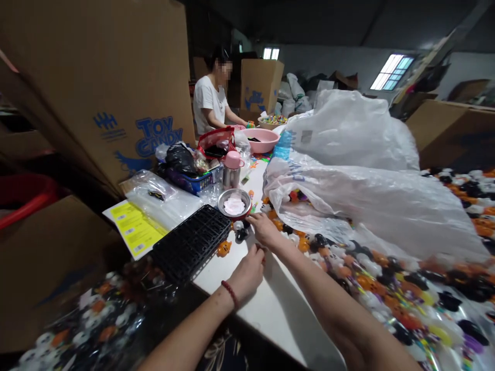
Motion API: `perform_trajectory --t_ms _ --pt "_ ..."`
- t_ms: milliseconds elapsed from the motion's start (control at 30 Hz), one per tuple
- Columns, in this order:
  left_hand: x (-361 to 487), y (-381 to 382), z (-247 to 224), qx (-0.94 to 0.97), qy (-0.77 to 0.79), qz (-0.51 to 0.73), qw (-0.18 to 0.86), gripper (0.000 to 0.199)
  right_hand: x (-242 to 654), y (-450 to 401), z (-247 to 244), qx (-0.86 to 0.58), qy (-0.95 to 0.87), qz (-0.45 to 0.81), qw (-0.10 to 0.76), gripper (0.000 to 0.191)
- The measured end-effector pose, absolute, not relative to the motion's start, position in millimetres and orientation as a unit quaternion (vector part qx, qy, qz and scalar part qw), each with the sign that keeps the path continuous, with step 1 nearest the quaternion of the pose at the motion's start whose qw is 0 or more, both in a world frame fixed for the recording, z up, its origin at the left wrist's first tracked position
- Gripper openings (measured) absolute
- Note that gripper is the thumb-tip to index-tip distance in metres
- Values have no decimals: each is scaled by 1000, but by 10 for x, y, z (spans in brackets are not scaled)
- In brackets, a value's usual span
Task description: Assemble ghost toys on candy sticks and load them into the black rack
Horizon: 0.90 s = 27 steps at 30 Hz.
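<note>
My left hand, with a red bead bracelet at the wrist, is over the white table, its fingers curled together; what they hold, if anything, is hidden. Just beyond it, my right hand reaches over the table with fingers pointing left, near a black and white toy. Whether it grips anything is too small to tell. An orange pumpkin toy lies beside the black plastic tray. Behind my right hand stands a round metal tin with white paper pieces inside.
Many small toys are heaped on the right, partly under large plastic bags. At the left are yellow label sheets and a blue basket. A thermos and pink basin stand farther back, near a person.
</note>
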<state>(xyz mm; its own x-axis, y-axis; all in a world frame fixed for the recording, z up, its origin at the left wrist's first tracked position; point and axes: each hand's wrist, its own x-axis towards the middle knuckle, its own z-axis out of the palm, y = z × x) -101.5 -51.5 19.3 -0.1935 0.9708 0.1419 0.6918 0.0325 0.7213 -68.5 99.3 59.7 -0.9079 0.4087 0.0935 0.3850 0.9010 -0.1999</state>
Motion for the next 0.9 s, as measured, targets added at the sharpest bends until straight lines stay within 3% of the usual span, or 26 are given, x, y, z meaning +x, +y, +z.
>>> perform_trajectory --t_ms 133,367,567,733,900 --pt "-1156 -792 248 564 687 395 232 24 -867 1064 416 -208 -973 76 59 44" --pt "-1199 -817 174 507 753 417 34 21 -736 1216 363 -308 -942 83 109 31" --pt "-1150 -619 158 524 776 349 -37 25 -1044 1617 428 -337 -929 115 101 32" --pt "-1195 -570 143 563 745 357 33 23 -1085 1619 404 -338 -928 142 75 28" --pt "-1208 -579 215 461 681 526 219 25 -711 1344 559 -382 -910 141 76 21"
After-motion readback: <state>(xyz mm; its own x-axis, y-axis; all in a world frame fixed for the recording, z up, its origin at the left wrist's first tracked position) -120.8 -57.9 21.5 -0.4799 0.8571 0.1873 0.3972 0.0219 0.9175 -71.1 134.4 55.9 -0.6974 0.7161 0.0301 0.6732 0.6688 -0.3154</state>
